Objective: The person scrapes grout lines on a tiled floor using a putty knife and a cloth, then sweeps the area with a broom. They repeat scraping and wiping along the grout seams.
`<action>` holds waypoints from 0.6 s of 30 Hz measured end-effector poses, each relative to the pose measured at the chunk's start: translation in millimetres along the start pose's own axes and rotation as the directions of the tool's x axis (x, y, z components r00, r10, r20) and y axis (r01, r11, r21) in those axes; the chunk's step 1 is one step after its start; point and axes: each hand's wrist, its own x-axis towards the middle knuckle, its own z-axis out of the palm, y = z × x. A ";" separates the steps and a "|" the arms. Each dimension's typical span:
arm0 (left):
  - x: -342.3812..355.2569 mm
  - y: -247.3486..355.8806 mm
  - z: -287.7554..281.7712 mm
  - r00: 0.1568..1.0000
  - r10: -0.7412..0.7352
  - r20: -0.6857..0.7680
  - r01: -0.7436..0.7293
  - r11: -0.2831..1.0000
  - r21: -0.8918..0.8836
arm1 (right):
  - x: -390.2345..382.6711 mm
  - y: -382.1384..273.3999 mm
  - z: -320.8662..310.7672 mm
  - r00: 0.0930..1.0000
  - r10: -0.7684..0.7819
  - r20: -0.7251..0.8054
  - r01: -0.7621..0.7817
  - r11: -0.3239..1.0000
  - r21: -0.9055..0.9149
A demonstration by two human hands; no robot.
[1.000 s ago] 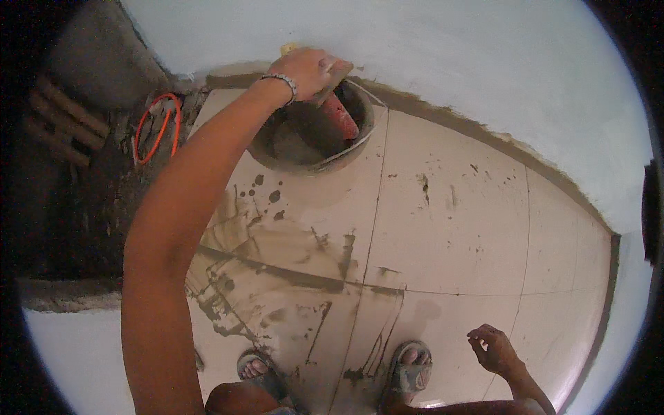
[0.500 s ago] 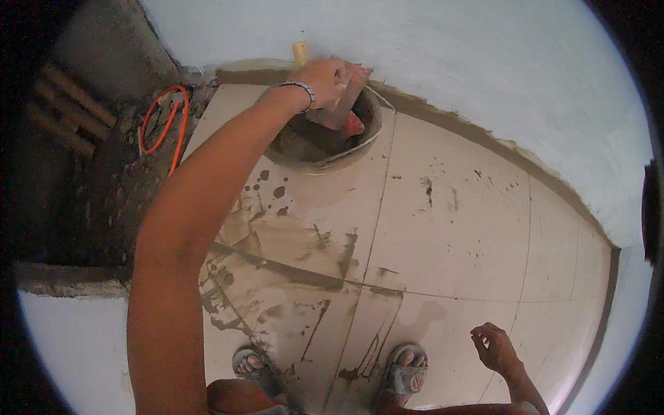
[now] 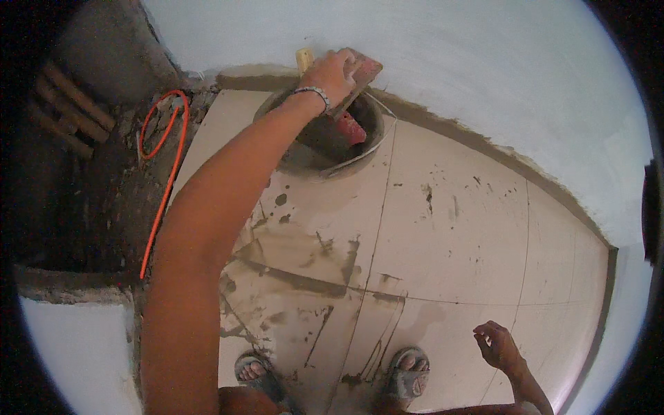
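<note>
My left hand is stretched out over a dark bucket near the wall, closed on a flat, mortar-smeared float with red on it. The float is held tilted at the bucket's far rim. A red piece sticks up inside the bucket; whether it belongs to the float is hard to make out. Grey matter lies lower in the bucket, partly hidden by my wrist and forearm. Low on the right, my right hand hangs above the tiles, loosely curled, with a gap between thumb and fingers and nothing held.
A yellowish handle-like piece stands behind the bucket. Large beige tiles carry wet mortar smears. Rough grey mortar edges the foot of the pale wall. At left, an orange hose lies by a dark, rubble-strewn area with wooden slats. My sandalled feet stand below.
My left hand and the float have shifted slightly right and upward in the picture, showing more of the float and the red piece. My right hand has hardly moved.
</note>
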 end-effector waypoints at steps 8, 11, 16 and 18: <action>-7.4 11.2 26.7 0.998 -0.030 0.058 0.031 0.999 -0.023 | -0.5 16.6 12.1 0.999 -0.037 0.013 0.036 0.999 0.039; -15.2 24.8 27.5 0.995 -0.070 0.075 0.071 0.997 -0.009 | -2.3 11.8 1.8 0.995 0.083 0.052 -0.086 0.994 0.061; -14.1 35.7 6.1 0.988 -0.103 0.115 0.099 0.994 0.035 | -8.0 29.1 -1.7 0.998 0.057 -0.042 -0.055 0.998 0.040; -14.8 34.7 4.3 0.987 -0.103 0.121 0.100 0.994 0.036 | -7.1 30.1 0.6 0.998 0.058 -0.034 -0.056 0.998 0.042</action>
